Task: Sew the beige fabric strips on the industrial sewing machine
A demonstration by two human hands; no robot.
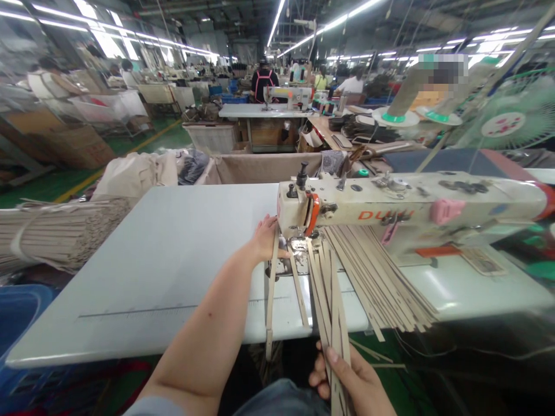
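Observation:
My left hand [265, 238] reaches to the needle area of a cream sewing machine [390, 205] and pinches a beige strap [272, 289] that hangs over the table's front edge. My right hand [353, 378] is low, below the table edge, closed on a bunch of beige straps [330, 300] that run up to the machine's foot. Another single strap [299, 292] lies between them. A fan of several loose beige straps [381, 277] lies under the machine arm, to the right of my hands.
The pale grey sewing table [173, 254] stretches left. A tied bundle of straps [56, 234] lies at its left end over a blue bin [19, 315]. Thread cones [405, 95] and a fan [505, 121] stand at right. Other workers sit at machines far behind.

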